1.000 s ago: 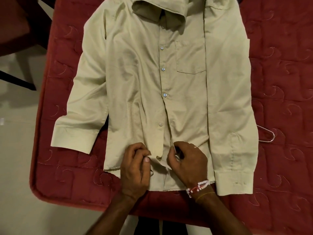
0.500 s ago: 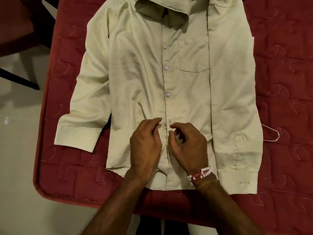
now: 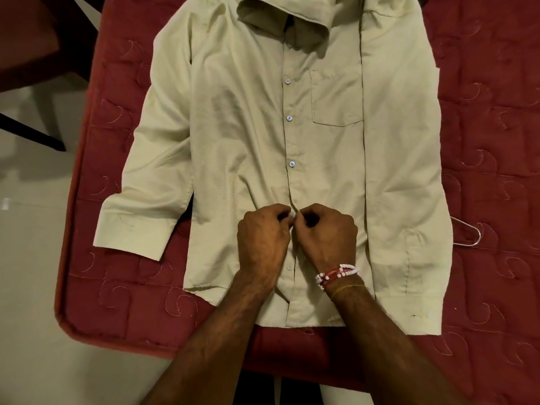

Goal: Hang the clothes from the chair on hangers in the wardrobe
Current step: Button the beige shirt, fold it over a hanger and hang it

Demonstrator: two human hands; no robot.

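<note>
Your one shirt (image 3: 239, 135) is pale yellow-green and long-sleeved. It lies flat and face up on the red quilted mattress (image 3: 491, 141), collar away from you, with its two sleeves down along its sides. It has one chest pocket (image 3: 337, 97). Four buttons (image 3: 289, 118) show on the placket, three above your hands and one below. Your left hand (image 3: 263, 241) and right hand (image 3: 327, 238) are curled, knuckles almost touching, each pinching the shirt's front edge at the placket. One wire hanger (image 3: 470, 235) pokes out from under the sleeve on your right.
</note>
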